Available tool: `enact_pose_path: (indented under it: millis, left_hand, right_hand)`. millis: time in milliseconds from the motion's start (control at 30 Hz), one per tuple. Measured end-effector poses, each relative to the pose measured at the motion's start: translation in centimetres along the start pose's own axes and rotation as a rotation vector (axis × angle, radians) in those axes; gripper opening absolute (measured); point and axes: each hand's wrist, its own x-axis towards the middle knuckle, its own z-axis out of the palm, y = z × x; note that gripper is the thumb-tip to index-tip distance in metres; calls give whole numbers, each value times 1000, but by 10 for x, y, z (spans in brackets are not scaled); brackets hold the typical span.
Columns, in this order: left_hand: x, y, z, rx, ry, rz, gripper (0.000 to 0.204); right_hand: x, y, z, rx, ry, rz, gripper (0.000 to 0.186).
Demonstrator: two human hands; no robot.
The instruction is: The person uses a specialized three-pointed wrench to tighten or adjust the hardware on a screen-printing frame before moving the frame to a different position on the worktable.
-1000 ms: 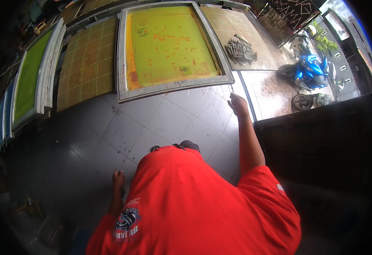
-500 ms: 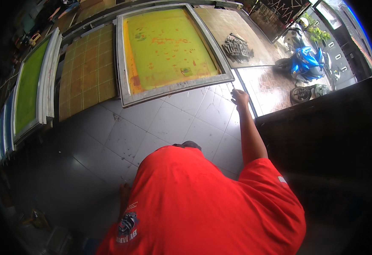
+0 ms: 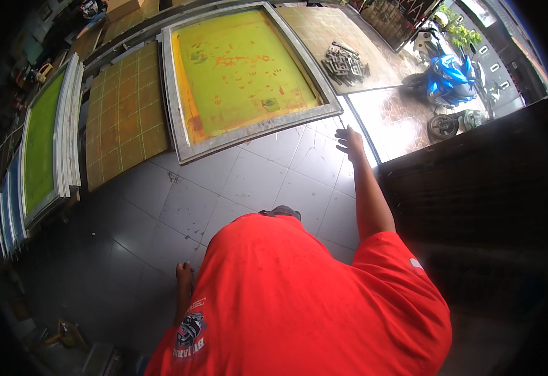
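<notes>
My right hand (image 3: pixel 351 144) is stretched forward with its fingers spread, just off the near right corner of a large screen-printing frame (image 3: pixel 258 133). A small gap shows between hand and frame. The frame has grey edges and a yellow-green mesh (image 3: pixel 242 69) with orange smears; it lies tilted on a support. My left hand (image 3: pixel 185 276) hangs low beside my body, fingers loosely bent and apart. I see nothing in it, though it is partly in shade.
At left stand a brown gridded board (image 3: pixel 126 113) and several upright frames, one with green mesh (image 3: pixel 42 141). Dark metal pieces (image 3: pixel 345 64) lie on a tan board (image 3: pixel 305 28). A blue motorcycle (image 3: pixel 450 81) is parked at right, beyond a dark panel (image 3: pixel 468 182). Grey tiles (image 3: pixel 255 175) cover the floor.
My right hand's fingers have spread from a pinched shape. My left hand has swung forward into fuller view. The frame sits slightly further left and higher in view.
</notes>
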Motion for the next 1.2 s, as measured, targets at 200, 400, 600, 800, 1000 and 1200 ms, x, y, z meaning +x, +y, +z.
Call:
enact_pose_path:
  millis: [200,400,600,800,1000,1200]
  left_hand:
    - [-6,0,-1,4,-14,11,26]
    - [-15,10,-2,79,30,4,27]
    - [-3,-1,-2,125,39,39,28]
    - [0,-9,-4,67,44,91,26]
    - [-1,2,2,32,28,-27,24]
    - [0,-9,13,37,16,113,22]
  right_hand:
    - [-5,-7,3,-158,80,-122,27]
    - [-9,-2,12,-133,128,-102,25]
    - [26,22,-22,43,-80,-130,17]
    - [-8,-8,8,-222,205,-197,19]
    - [-8,8,-6,-67,168,-109,21]
    - [-16,17,-41,243,194,-62,24]
